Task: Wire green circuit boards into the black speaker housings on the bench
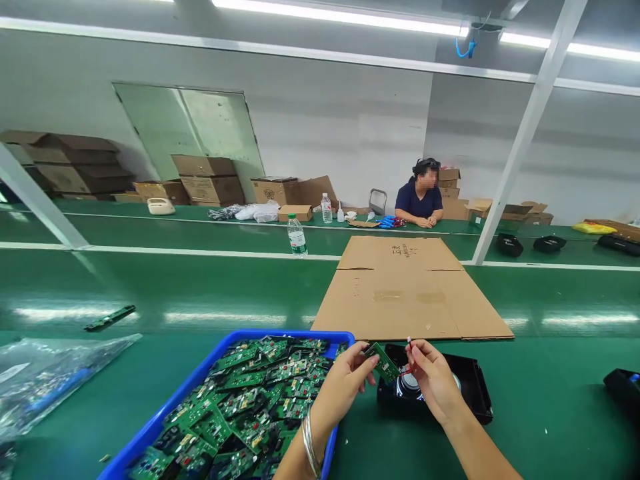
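My left hand (350,373), with a silver bangle at the wrist, grips a green circuit board (384,363) by its left end. In my right hand (433,375), thumb and fingers are pinched on a small white connector (409,341); a red wire shows below it near the board. Both hands are over a black speaker housing (473,390), whose round silver-rimmed speakers show partly behind my right hand. Left of the housing, a blue tray (200,375) is heaped with green circuit boards (245,380).
A flat cardboard sheet (400,293) lies beyond the housing. At left are a plastic bag (55,380) and a single board (110,319). A water bottle (297,237) stands farther back. A person (420,195) sits across the bench. A black object (623,393) is at the right edge.
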Demonstrator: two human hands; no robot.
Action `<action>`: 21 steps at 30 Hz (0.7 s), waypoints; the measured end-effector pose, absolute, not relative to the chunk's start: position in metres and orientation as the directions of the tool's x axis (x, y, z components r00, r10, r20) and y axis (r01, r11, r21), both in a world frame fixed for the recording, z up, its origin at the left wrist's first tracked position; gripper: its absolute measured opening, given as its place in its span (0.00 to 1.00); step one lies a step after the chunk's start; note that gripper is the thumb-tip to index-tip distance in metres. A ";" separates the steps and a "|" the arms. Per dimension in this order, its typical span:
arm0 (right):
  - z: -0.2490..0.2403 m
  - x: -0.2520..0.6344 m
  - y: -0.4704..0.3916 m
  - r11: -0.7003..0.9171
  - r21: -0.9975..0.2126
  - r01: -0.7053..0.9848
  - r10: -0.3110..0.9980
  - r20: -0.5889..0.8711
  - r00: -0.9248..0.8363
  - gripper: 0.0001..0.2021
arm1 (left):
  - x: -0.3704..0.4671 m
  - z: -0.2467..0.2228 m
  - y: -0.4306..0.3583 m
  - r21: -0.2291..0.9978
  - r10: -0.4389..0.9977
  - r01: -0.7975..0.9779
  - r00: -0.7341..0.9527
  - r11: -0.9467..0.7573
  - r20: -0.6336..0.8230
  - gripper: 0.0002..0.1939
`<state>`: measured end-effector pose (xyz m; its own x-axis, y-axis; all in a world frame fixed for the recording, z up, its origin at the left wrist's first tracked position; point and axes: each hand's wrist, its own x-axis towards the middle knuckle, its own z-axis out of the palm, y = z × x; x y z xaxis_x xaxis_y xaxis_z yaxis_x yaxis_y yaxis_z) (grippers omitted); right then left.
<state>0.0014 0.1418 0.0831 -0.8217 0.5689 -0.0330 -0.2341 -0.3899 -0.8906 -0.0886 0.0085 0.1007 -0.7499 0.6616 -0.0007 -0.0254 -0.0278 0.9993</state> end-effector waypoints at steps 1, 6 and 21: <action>0.083 0.002 0.142 -0.354 -0.913 -0.204 0.559 -0.031 -0.828 0.20 | -0.089 0.102 0.007 0.998 0.675 -0.042 -0.738 -0.052 0.004 0.16; 0.085 0.008 0.136 -0.135 -0.984 -0.119 0.494 0.037 -0.868 0.19 | -0.087 0.100 0.007 0.853 0.787 -0.458 -0.609 -0.248 -0.098 0.18; 0.087 0.011 0.125 0.318 -0.948 -0.033 0.481 0.191 -0.856 0.09 | -0.078 0.092 0.018 0.679 0.814 -0.723 -0.467 -0.127 -0.346 0.18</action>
